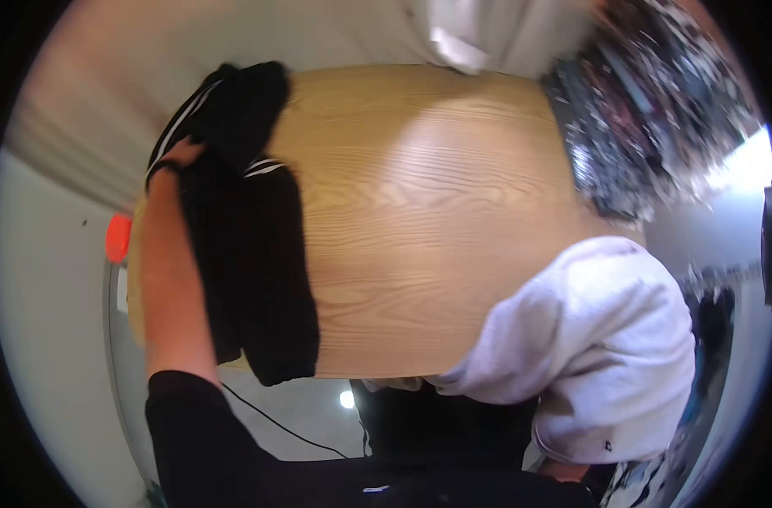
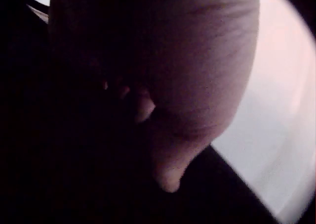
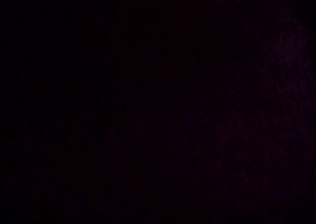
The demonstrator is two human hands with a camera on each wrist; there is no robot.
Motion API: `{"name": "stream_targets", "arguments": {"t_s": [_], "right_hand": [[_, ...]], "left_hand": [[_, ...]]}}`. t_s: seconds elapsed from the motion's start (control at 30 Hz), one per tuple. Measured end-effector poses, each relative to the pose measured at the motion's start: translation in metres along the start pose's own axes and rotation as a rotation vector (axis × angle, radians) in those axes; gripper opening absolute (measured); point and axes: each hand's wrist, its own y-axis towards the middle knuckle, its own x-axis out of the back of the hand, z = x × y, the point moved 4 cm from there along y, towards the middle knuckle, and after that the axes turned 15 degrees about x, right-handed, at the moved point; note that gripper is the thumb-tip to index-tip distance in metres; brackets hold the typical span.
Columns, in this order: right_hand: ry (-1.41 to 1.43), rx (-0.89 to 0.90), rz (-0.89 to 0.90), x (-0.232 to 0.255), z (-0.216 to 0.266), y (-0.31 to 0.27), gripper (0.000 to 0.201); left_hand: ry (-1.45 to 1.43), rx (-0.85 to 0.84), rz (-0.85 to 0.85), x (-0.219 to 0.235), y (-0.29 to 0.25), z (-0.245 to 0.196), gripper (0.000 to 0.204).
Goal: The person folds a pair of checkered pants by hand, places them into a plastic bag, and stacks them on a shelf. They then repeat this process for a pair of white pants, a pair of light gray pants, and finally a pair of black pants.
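A black garment with white stripes [image 1: 271, 254] lies lengthwise along the left side of the wooden table [image 1: 420, 195]; its lower end reaches past the front edge. My left hand [image 1: 181, 154] is on its far part, arm stretched out, and grips the black cloth. In the left wrist view the left hand [image 2: 197, 70] has curled fingertips and a downward thumb against dark cloth. A light grey garment [image 1: 606, 339] bunches over my right arm at the front right corner and hides the right hand. The right wrist view is almost wholly black.
Dark, shiny plastic-wrapped packages [image 1: 648, 110] are piled at the back right. Pale curtain [image 1: 352, 34] hangs behind the table. An orange-red object [image 1: 118, 238] is beyond the left edge, and a thin black cable [image 1: 276, 422] runs below the front edge.
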Motion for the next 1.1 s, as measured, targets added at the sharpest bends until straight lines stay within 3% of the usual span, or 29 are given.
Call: {"name": "stream_targets", "arguments": {"t_s": [0.03,0.07,0.1,0.17,0.23,0.3,0.33,0.37,0.4,0.43,0.5,0.6,0.67,0.77,0.87,0.93,0.97,1.0,1.07,1.1], "right_hand": [[0.000,0.009,-0.001,0.001,0.002,-0.001,0.044],[0.003,0.015,-0.005,0.002,0.004,0.001,0.044],[0.005,0.024,-0.005,0.004,0.005,-0.003,0.045],[0.024,0.021,-0.008,0.008,0.007,-0.010,0.045],[0.042,0.034,-0.002,0.013,0.013,-0.011,0.045],[0.071,0.041,0.008,0.019,0.019,-0.025,0.045],[0.085,0.042,0.020,0.022,0.019,-0.031,0.045],[0.105,0.043,0.024,0.027,0.018,-0.034,0.046],[0.125,0.053,0.024,0.031,0.019,-0.037,0.046],[0.147,0.064,0.033,0.037,0.018,-0.043,0.046],[0.207,0.083,0.034,0.052,0.015,-0.047,0.046],[0.311,0.089,0.012,0.081,0.004,-0.042,0.047],[0.379,0.085,-0.023,0.096,-0.005,-0.031,0.047],[0.475,0.066,-0.088,0.119,-0.021,-0.010,0.047],[0.577,0.045,-0.176,0.128,-0.031,0.020,0.048],[0.628,0.025,-0.228,0.136,-0.038,0.036,0.048],[0.643,0.012,-0.245,0.138,-0.041,0.041,0.048],[0.659,-0.001,-0.262,0.137,-0.040,0.043,0.048],[0.667,-0.029,-0.271,0.133,-0.043,0.041,0.049],[0.663,-0.041,-0.269,0.128,-0.043,0.036,0.049]], "left_hand": [[-0.223,0.096,0.087,0.006,-0.046,-0.008,0.092],[-0.279,0.074,0.017,0.013,-0.057,-0.003,0.097],[-0.577,0.000,0.111,0.013,-0.074,0.001,0.093],[-0.837,0.104,0.015,0.015,-0.101,0.008,0.077],[-0.352,-0.246,-0.336,0.021,-0.100,0.023,0.054],[-0.515,-0.453,-0.207,0.006,-0.266,-0.070,0.036],[-0.653,-0.467,0.042,-0.013,-0.360,-0.121,0.026],[-0.579,-0.518,0.182,-0.032,-0.434,-0.153,0.024],[-0.477,-0.590,0.206,-0.069,-0.479,-0.161,0.024],[-0.428,-0.524,0.365,-0.109,-0.513,-0.157,0.032],[-0.452,-0.665,0.553,-0.188,-0.568,-0.165,0.076],[-0.569,-0.686,0.345,-0.245,-0.604,-0.182,0.097],[-0.720,-0.570,0.172,-0.256,-0.618,-0.187,0.093],[-0.762,-0.393,-0.037,-0.271,-0.617,-0.187,0.071],[-0.710,-0.444,-0.139,-0.258,-0.618,-0.173,0.034],[-0.592,-0.422,-0.682,-0.204,-0.644,-0.147,0.019],[-0.623,-0.353,-0.846,-0.173,-0.649,-0.125,0.020],[-0.582,-0.345,-1.123,-0.139,-0.657,-0.102,0.022],[-0.656,-0.372,-1.360,-0.068,-0.663,-0.068,0.016],[-0.688,-0.508,-1.430,-0.028,-0.665,-0.074,0.019]]}}
